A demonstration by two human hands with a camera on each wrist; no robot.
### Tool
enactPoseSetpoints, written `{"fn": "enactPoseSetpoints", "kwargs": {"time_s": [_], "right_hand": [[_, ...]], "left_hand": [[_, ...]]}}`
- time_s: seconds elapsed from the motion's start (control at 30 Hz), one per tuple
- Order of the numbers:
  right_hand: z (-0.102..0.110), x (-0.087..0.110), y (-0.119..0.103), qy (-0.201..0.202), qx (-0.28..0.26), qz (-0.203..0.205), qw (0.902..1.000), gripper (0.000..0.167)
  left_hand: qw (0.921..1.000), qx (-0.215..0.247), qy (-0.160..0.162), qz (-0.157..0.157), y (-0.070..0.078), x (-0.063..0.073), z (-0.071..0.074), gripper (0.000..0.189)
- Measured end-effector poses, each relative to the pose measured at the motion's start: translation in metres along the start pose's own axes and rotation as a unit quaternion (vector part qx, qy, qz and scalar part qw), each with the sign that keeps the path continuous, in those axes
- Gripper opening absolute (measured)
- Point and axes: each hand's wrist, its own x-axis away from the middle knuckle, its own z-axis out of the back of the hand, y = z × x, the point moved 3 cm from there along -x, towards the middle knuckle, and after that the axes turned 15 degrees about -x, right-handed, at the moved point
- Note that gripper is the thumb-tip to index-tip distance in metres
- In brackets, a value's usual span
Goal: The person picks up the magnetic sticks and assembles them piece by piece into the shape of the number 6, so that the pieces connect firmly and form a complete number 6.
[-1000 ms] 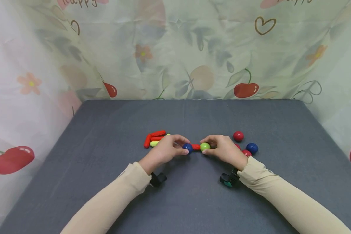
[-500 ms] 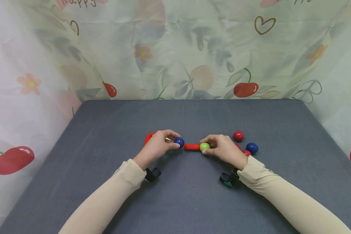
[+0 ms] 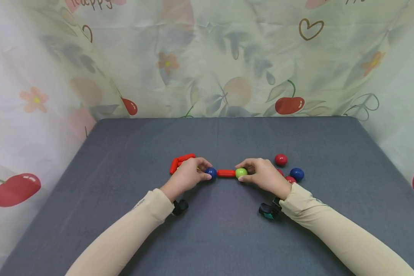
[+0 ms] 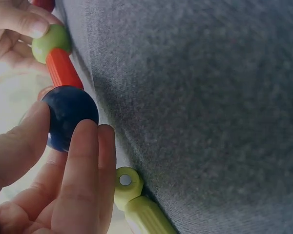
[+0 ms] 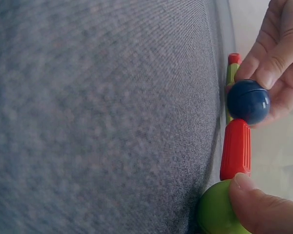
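My left hand (image 3: 188,176) pinches a dark blue ball (image 4: 71,114) between thumb and fingers. The ball meets the left end of a short red ribbed rod (image 3: 225,173). At the rod's other end sits a green ball (image 3: 241,174), pinched by my right hand (image 3: 266,176). In the right wrist view the blue ball, the red rod (image 5: 236,148) and the green ball (image 5: 217,209) line up in one row. Whether the blue ball is fixed to the rod or only touches it, I cannot tell.
Left of the left hand lie several red rods (image 3: 186,157), partly hidden by it. A yellow-green rod (image 4: 146,214) shows beside that hand in the left wrist view. Beyond the right hand are a blue ball (image 3: 297,174) and several red balls (image 3: 281,160) on the grey table (image 3: 220,237).
The left hand went left with the blue ball, away from the red rod, then came back down to the rod's left end. The right hand stayed in place with the green ball.
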Motion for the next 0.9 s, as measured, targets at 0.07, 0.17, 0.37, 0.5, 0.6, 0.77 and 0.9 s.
{"fn": "enactPoseSetpoints", "kwargs": {"time_s": [0.07,0.17,0.37,0.5,0.6,0.77,0.9], "right_hand": [[0.0,-0.0002,-0.0001,-0.001,0.0,0.001,1.0,0.035],[0.0,-0.0005,0.0001,-0.002,-0.001,0.002,1.0,0.035],[0.0004,-0.0006,-0.0008,-0.003,0.0,0.007,1.0,0.034],[0.0009,-0.0001,-0.0018,-0.004,-0.001,0.009,0.9999,0.033],[0.001,0.0002,-0.0021,-0.005,0.0,0.008,1.0,0.033],[0.0012,0.0008,-0.0025,-0.004,0.0,0.005,1.0,0.034],[0.001,0.0012,-0.003,-0.005,-0.001,0.005,1.0,0.035]], "left_hand": [[0.9999,-0.011,0.003,-0.008,0.0003,-0.0003,-0.0005,0.032],[0.9996,-0.021,0.006,-0.015,0.0008,-0.0012,-0.0014,0.031],[0.9995,-0.029,0.011,-0.008,0.0032,-0.0016,-0.0025,0.029],[0.9991,-0.039,0.014,-0.005,0.0052,-0.0021,-0.0033,0.029],[0.9988,-0.047,0.016,-0.004,0.006,-0.0023,-0.0039,0.029],[0.9986,-0.051,0.013,0.001,0.0069,-0.0028,-0.0046,0.03],[0.9985,-0.052,0.012,0.004,0.0069,-0.003,-0.0049,0.031]]}}
